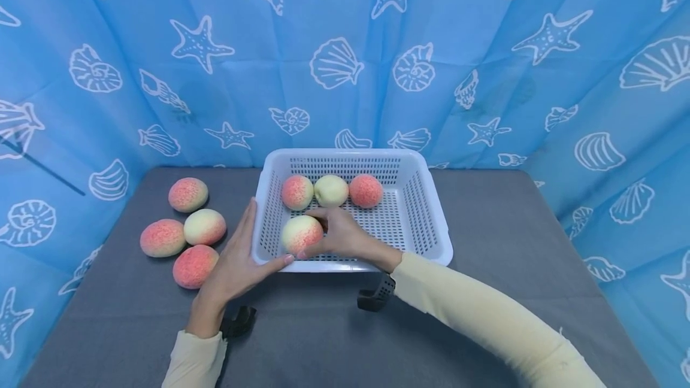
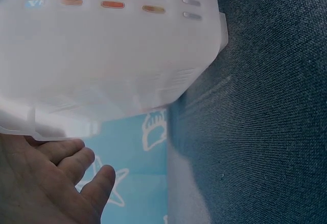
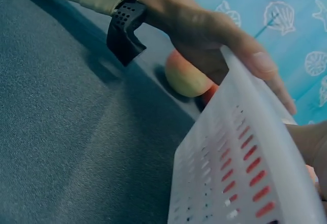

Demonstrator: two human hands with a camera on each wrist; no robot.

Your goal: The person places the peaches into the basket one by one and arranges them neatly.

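Right hand [image 1: 342, 233] pinches peach [image 1: 300, 234], near-left in basket [image 1: 439, 226]; left hand [image 1: 235, 268] straight-fingered at rim [image 1: 262, 187] | likely placing | next calls for gentle release

1. Setting: a screened-off work area; the kind of room beyond cannot be told.
2. Blue curtain [image 1: 293, 26], printed with white shells [image 1: 335, 64] and starfish [image 1: 200, 44], bordering the counter's [image 1: 485, 226] far, left and right edges.
3. Grey cloth [image 1: 302, 328], covering the counter to its far corners.

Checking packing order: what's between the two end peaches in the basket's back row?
A pale peach, between the left-end peach and right-end peach; the head view shows it.
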